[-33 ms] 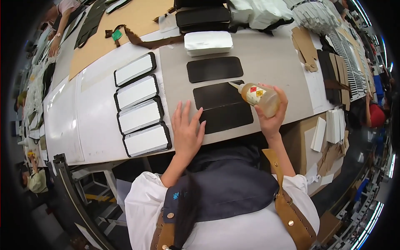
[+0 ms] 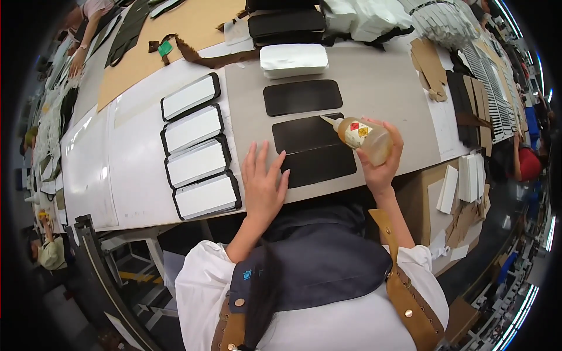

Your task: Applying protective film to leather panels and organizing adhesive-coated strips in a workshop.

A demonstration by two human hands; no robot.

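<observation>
My right hand [image 2: 380, 158] is closed round a translucent bottle of amber liquid [image 2: 374, 140] with red and yellow label symbols; its pale nozzle tip is over the upper edge of a black rounded rectangle [image 2: 295, 134]. That piece adjoins a nearer black piece [image 2: 316, 167]. A separate black piece [image 2: 301, 95] lies beyond them. My left hand [image 2: 262, 175] rests with fingers spread on the grey board [image 2: 398, 105], just left of the black pieces and holding nothing. A white stack [image 2: 293, 57] sits at the back of the board.
Several black-edged white pieces [image 2: 196, 156] line the left. Black pads [image 2: 285, 26], white bundles [image 2: 369, 17] and brown strips [image 2: 196, 52] lie behind. Cardboard [image 2: 427, 64] is at right; white strips [image 2: 468, 178] sit lower right. Other people work at far left [image 2: 88, 23] and right [image 2: 527, 164].
</observation>
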